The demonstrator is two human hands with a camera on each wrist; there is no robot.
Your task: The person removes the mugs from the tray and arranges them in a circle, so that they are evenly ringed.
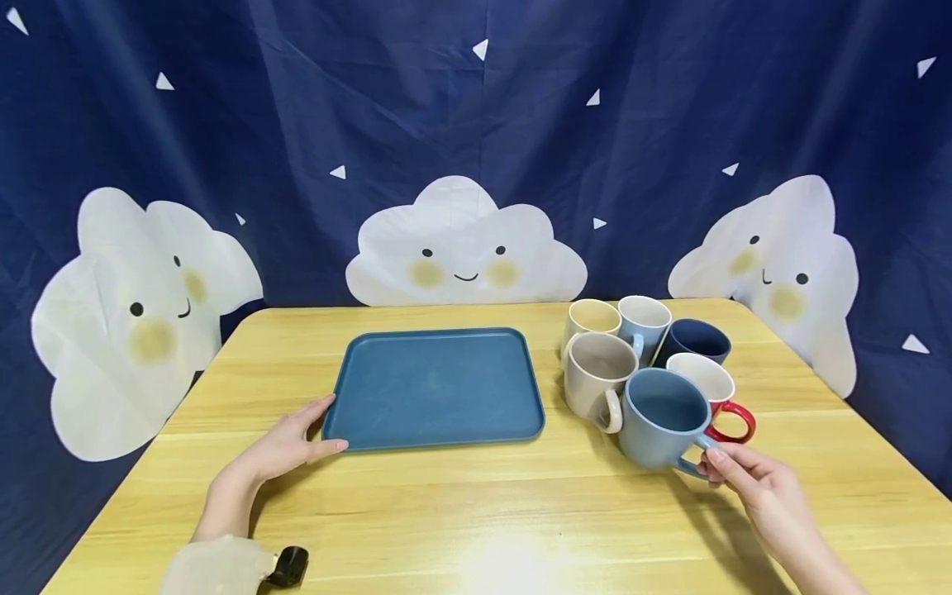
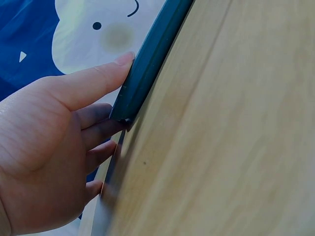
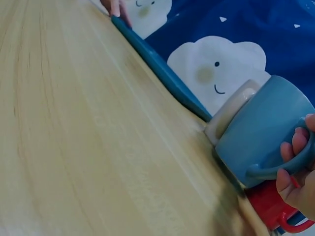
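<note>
My right hand (image 1: 769,496) pinches the handle of a blue-grey mug (image 1: 658,426) between thumb and fingers. The mug is upright, its base close over the table in the right wrist view. Behind it are a beige mug (image 1: 587,397) on its left and a red mug with a white inside (image 1: 706,376) on its right. At the near left corner of a dark blue tray (image 1: 439,388), my left hand (image 1: 286,438) rests with fingers extended. Its thumb touches the near rim, while the index finger lies along the left edge. The tray lies flat.
Farther back in the mug cluster stand a cream mug with a yellowish inside (image 1: 583,318), a light blue mug (image 1: 643,318) and a dark navy mug (image 1: 695,337). The wooden table (image 1: 416,512) ends at a navy curtain (image 1: 446,99) with cloud faces.
</note>
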